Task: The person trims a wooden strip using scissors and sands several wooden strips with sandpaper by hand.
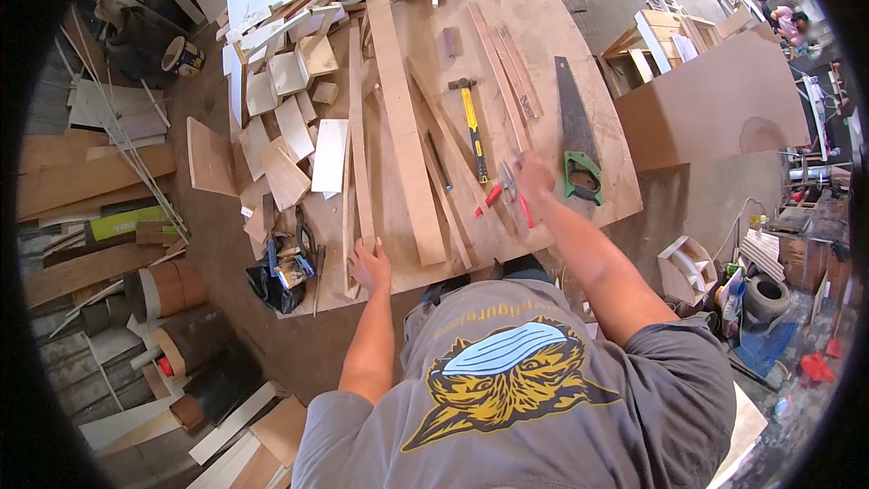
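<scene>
My left hand (370,266) is at the near end of a long thin wooden strip (359,127), its fingers closed around that end. My right hand (534,177), slightly blurred, is over the near end of another narrow wooden strip (498,72); its grip is unclear. Pliers with red handles (527,211) lie beside and partly under that hand. Just left of them is another red-handled tool (492,196). A hammer with a yellow and black handle (472,120) lies left of the strip. To the right rests a handsaw with a green handle (582,177).
A wide plank (403,118) runs along the table (588,45). Wood offcuts (290,127) are heaped at the left and back. Pliers (305,234) and a black bag (272,292) sit at the near left corner. A large brown board (715,100) stands right of the table.
</scene>
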Motion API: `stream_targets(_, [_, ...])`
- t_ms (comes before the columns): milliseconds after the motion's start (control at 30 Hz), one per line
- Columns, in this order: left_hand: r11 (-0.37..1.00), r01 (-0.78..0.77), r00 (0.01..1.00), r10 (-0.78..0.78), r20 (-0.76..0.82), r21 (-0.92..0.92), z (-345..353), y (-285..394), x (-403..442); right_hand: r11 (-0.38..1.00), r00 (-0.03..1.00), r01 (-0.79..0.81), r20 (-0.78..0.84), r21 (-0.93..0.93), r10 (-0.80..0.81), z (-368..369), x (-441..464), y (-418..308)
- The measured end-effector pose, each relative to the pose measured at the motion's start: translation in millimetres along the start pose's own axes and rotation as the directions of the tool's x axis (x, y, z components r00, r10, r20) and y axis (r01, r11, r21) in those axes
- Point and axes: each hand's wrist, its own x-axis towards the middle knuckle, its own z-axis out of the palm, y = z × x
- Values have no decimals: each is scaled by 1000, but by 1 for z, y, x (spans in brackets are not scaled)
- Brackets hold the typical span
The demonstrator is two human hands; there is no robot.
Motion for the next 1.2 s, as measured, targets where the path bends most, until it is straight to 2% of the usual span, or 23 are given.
stream_targets(100, [1000, 1, 999, 0, -51, 18, 5, 2, -1, 982, 956, 189, 222, 32, -191, 20, -32, -16])
stream_targets(133, [1000, 17, 1000, -17, -4, -12, 6, 3, -1, 973, 935, 226, 272, 39, -228, 23, -46, -24])
stream_targets(200, [996, 56, 995, -49, 88, -70, 6, 3, 1, 971, 922, 237, 311, 12, -229, 13, -74, -46])
stream_targets(300, [983, -27, 997, 39, 62, -182, 8, 3, 2, 986, 918, 161, 361, 37, -164, 34, -72, -53])
stream_targets(400, [980, -1, 994, 23, 111, -200, 2, 9, 6, 992, 943, 112, 306, 64, -126, 28, -65, -70])
stream_targets(500, [977, -23, 994, 45, 99, -210, 2, 8, 10, 969, 980, 181, 54, 165, -192, -5, -72, -98])
stream_targets(600, [959, 17, 983, 35, 178, -282, 8, 4, 17, 928, 947, 280, 88, 248, -309, 45, -58, -101])
stream_targets(700, [930, -17, 973, 100, 208, -366, 3, 7, 20, 919, 915, 198, 273, 343, -298, 66, -68, -117])
stream_targets(800, [936, 32, 935, 96, 342, -351, -1, 4, 27, 882, 934, 59, 287, 467, -214, 74, -79, -132])
stream_targets(900, [906, -83, 970, 169, 175, -415, 17, -11, 26, 887, 961, -21, 254, 461, -109, 92, -77, -141])
stream_targets(1000, [652, 240, 921, 81, 381, -719, 19, -13, 27, 853, 970, -41, 224, 521, -91, 94, -74, -146])
stream_targets(1100, [617, 299, 905, 57, 421, -727, 8, -5, 28, 834, 966, -63, 243, 548, -87, 98, -71, -151])
stream_targets(1200, [622, 294, 912, 45, 408, -726, 2, -2, 28, 844, 964, -85, 258, 530, -65, 104, -69, -151])
